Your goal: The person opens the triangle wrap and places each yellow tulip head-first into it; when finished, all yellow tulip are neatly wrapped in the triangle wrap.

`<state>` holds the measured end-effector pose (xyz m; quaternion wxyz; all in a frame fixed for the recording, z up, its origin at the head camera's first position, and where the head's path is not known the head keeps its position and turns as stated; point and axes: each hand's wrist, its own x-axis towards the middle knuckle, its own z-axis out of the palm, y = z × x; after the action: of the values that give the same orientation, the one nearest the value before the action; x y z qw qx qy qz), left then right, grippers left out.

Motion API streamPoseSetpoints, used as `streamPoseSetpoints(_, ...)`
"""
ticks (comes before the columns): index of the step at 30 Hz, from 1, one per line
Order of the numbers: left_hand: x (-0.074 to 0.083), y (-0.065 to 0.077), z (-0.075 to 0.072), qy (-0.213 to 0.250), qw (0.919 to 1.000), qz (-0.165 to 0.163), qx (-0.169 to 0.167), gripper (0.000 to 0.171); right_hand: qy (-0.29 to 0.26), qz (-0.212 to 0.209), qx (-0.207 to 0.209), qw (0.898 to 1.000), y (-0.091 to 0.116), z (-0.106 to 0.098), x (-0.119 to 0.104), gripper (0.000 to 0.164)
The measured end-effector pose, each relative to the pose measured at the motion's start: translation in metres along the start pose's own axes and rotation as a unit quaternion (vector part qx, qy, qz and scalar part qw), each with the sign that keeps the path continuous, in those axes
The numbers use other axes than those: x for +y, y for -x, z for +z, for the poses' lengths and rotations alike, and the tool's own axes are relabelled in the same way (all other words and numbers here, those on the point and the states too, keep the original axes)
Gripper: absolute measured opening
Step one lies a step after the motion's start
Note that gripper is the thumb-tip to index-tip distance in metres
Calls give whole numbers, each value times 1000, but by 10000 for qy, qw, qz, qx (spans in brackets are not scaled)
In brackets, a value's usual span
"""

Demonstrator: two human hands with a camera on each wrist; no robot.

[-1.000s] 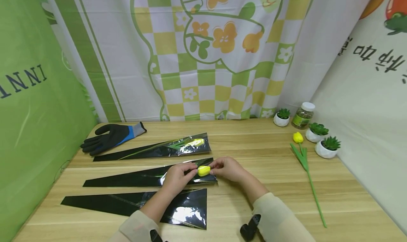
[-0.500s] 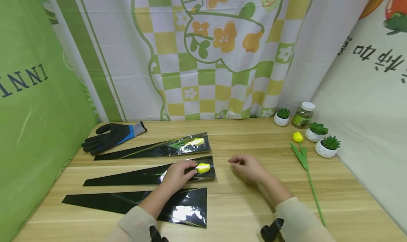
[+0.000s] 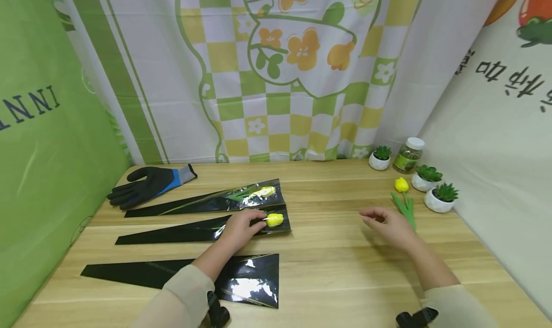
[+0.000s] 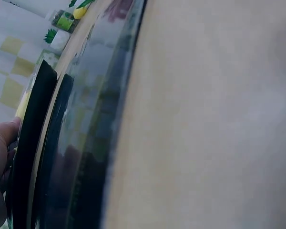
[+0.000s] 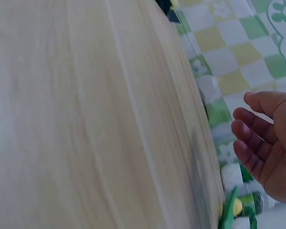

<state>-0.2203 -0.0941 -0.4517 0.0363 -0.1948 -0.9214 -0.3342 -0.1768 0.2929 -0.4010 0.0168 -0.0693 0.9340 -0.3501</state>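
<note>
My left hand (image 3: 238, 230) pinches the middle black flower sleeve (image 3: 172, 233), near its wide end. Inside that sleeve, a yellow tulip (image 3: 275, 220) shows its head just past my fingertips; its stem is hidden. In the left wrist view, the gripped sleeve (image 4: 31, 129) stands partly off the wooden table. Over the table's right half hovers my right hand (image 3: 390, 227), its fingers loosely bent around nothing. A loose yellow tulip (image 3: 401, 185) with green leaves lies beyond it, its lower stem hidden by the hand and arm.
Behind the held sleeve lies another black sleeve (image 3: 194, 203) with a yellow tulip inside. A flat black sleeve (image 3: 254, 275) is nearest me. At the back left rests a black-and-blue glove (image 3: 151, 186). Small potted succulents (image 3: 440, 201) and a lidded jar (image 3: 408, 156) stand at right.
My right hand has left the sleeve's wide end and moved right, toward the loose tulip. My left hand has shifted the middle sleeve slightly away from me, closer to the back sleeve.
</note>
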Motion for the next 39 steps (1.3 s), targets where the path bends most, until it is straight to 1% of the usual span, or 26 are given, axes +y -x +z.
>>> streamPoseSetpoints(2, 0, -2, -1, 6, 10000, -31, 13, 25, 116, 131, 77, 9998, 7, -9, 8, 38)
streamPoseSetpoints(5, -1, -6, -1, -101, 9999, 23, 64, 24, 302, 287, 116, 9991, 16, -21, 21, 42)
streamPoseSetpoints(10, -3, -9, -3, -290, 9994, 150, 110, 25, 635, 470, 239, 9966, 28, -38, 42, 41)
streamPoseSetpoints(12, -4, -10, -3, -363, 9991, 182, 137, 25, 721, 540, 267, 9956, 32, -42, 50, 39)
streamPoseSetpoints(16, -6, -14, -3, -414, 9989, 139, 161, 24, 795, 707, 234, 9941, 38, -49, 64, 38)
streamPoseSetpoints(21, -8, -17, -2, -413, 9990, 85, 166, 24, 918, 999, 167, 9906, 43, -56, 77, 49)
streamPoseSetpoints(24, -8, -18, -2, -435, 9989, 74, 174, 24, 1008, 1187, 34, 9878, 45, -57, 82, 59)
streamPoseSetpoints(27, -7, -18, -3, -416, 9990, 37, 153, 24, 1063, 1262, -62, 9863, 44, -55, 84, 65)
streamPoseSetpoints(34, -7, -17, -2, -339, 9993, -6, 163, 26, 1222, 1359, -167, 9830, 39, -51, 82, 62)
streamPoseSetpoints(39, -4, -16, -2, -255, 9996, -19, 148, 27, 1225, 1428, -228, 9819, 37, -50, 82, 60)
